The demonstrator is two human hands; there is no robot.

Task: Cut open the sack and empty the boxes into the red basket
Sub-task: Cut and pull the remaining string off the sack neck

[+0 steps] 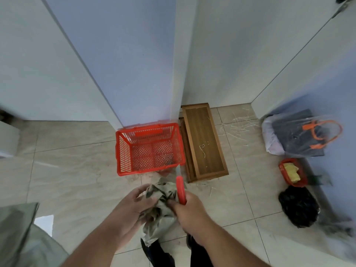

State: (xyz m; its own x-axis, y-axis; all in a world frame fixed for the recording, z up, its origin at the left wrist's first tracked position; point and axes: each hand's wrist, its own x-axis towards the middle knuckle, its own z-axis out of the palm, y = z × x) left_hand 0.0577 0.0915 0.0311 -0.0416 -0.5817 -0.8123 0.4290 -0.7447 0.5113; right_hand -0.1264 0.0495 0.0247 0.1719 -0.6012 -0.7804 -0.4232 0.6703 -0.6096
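Note:
A crumpled grey-green sack (159, 209) hangs in front of me, bunched between both hands. My left hand (133, 205) clutches its left side. My right hand (185, 211) grips a red-handled cutter (180, 189) that points up and away, and it also pinches the sack's right side. The red basket (123, 151) stands on the tiled floor just beyond the sack, against a pale wall corner. Only a few pale shreds lie on its bottom. No boxes are visible.
A brown wooden panel (204, 141) lies right of the basket. At the far right are a grey bag with orange handles (302, 137), a small red tray of yellow items (292, 172) and a black bag (298, 207). Another grey-green sack (17, 234) sits at lower left.

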